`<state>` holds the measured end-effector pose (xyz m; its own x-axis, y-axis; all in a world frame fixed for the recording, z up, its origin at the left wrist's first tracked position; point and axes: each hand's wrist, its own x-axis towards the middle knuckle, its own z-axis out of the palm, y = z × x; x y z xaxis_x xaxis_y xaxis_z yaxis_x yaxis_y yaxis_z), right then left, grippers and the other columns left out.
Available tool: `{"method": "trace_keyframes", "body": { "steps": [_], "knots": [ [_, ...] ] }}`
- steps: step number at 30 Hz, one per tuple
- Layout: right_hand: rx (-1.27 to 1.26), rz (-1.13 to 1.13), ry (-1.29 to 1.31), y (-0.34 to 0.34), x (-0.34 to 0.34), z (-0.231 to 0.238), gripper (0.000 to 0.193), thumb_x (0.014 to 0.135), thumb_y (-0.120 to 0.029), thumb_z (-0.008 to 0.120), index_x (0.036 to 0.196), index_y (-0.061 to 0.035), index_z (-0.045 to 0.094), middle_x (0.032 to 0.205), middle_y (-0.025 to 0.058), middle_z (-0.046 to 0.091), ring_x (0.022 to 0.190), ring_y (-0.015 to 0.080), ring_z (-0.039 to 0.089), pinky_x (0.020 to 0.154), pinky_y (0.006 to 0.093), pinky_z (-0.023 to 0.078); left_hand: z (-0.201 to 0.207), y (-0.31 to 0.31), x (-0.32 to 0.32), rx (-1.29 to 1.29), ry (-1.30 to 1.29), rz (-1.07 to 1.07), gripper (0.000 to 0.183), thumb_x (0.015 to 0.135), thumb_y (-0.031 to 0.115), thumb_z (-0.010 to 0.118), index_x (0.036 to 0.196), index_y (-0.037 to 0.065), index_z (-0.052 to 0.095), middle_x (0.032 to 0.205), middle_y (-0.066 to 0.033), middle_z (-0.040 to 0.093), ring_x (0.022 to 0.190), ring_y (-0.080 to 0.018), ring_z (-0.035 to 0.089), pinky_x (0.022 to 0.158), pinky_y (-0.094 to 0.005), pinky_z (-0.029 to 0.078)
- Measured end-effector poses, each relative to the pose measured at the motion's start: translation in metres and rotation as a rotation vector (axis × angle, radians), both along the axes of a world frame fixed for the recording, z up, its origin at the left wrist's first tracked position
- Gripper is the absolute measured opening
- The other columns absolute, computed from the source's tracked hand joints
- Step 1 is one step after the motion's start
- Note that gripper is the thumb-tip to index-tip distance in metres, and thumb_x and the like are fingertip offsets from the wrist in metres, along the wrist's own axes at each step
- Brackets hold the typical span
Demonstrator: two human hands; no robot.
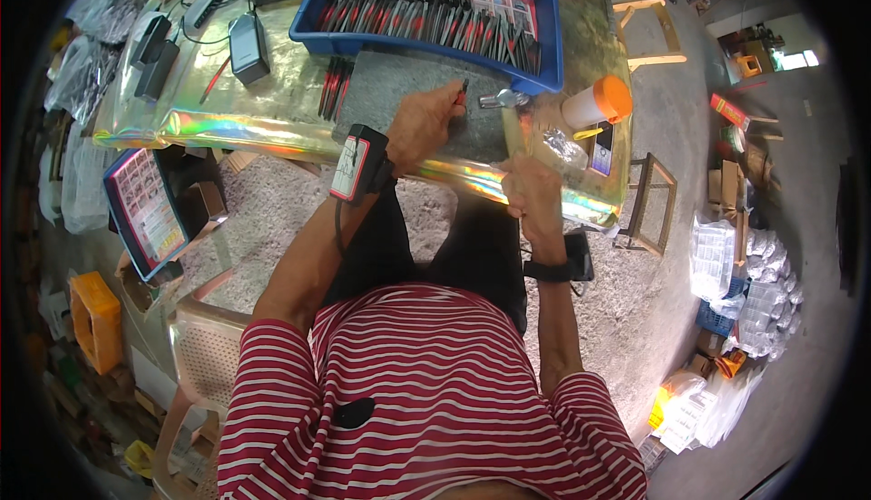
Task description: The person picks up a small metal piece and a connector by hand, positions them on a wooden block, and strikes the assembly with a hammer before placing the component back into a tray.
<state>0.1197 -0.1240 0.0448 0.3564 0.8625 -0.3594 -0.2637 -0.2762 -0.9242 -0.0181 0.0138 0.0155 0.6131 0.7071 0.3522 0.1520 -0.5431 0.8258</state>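
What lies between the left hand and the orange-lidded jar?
In the head view, part of the grey slab and a small shiny object lie between the left hand and the orange-lidded jar.

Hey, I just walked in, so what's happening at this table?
A seated person's left hand seems to pinch a small dark-and-red piece over a grey slab. The right hand is curled at the table's front edge; I can't tell whether it holds anything. Beyond the slab, a blue bin is packed with slim black-and-red items, and a few similar ones lie beside the slab's left edge.
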Motion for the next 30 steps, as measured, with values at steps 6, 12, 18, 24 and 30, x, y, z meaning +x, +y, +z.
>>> {"method": "trace_keyframes", "body": {
  "steps": [6,12,18,24,30],
  "knots": [
    [0.184,0.069,-0.589,0.001,-0.005,0.059,0.021,0.086,-0.019,0.048,0.083,0.0014,0.052,0.055,-0.0006,0.042,0.048,0.0055,0.036,0.043,0.021,0.03,-0.001,0.002,-0.001,0.119,-0.044,-0.018,0.011,0.075,-0.005,0.05,0.078,0.002,0.042,0.06,-0.0106,0.047,0.05,-0.0214,0.047,0.047,-0.0284,0.039],
    [0.361,0.104,-1.225,0.0,-0.003,0.072,0.014,0.081,-0.014,0.054,0.084,-0.0004,0.052,0.058,0.0145,0.051,0.048,0.0252,0.05,0.044,0.0309,0.037,-0.006,0.004,0.002,0.179,-0.026,-0.039,0.014,0.075,-0.006,0.05,0.082,0.002,0.042,0.066,-0.0132,0.049,0.055,-0.0252,0.052,0.05,-0.0317,0.042],
    [0.29,0.13,-1.265,-0.004,-0.003,0.084,0.014,0.079,-0.013,0.056,0.084,-0.0007,0.052,0.058,0.015,0.051,0.049,0.0274,0.051,0.043,0.0329,0.036,-0.006,0.003,0.004,0.186,-0.065,-0.031,0.013,0.075,-0.005,0.051,0.083,0.001,0.042,0.067,-0.0148,0.05,0.06,-0.03,0.054,0.05,-0.0335,0.043],
    [0.557,-0.16,-0.972,-0.013,-0.013,0.113,0.012,0.083,-0.008,0.046,0.085,0.0011,0.053,0.06,0.0026,0.049,0.05,0.0098,0.045,0.043,0.0219,0.034,-0.009,0.003,0.001,0.163,-0.1,-0.037,0.011,0.075,-0.004,0.05,0.082,0.0,0.042,0.068,-0.0164,0.051,0.061,-0.0339,0.053,0.051,-0.0351,0.042],
    [0.347,0.118,-1.359,-0.004,-0.004,0.07,0.012,0.082,-0.011,0.051,0.086,0.0003,0.051,0.058,0.0103,0.049,0.046,0.0171,0.045,0.042,0.0264,0.034,-0.008,0.001,0.002,0.197,-0.051,-0.03,0.01,0.077,-0.002,0.05,0.08,0.0,0.041,0.068,-0.0175,0.049,0.059,-0.0346,0.051,0.05,-0.036,0.04]
  ]
}}
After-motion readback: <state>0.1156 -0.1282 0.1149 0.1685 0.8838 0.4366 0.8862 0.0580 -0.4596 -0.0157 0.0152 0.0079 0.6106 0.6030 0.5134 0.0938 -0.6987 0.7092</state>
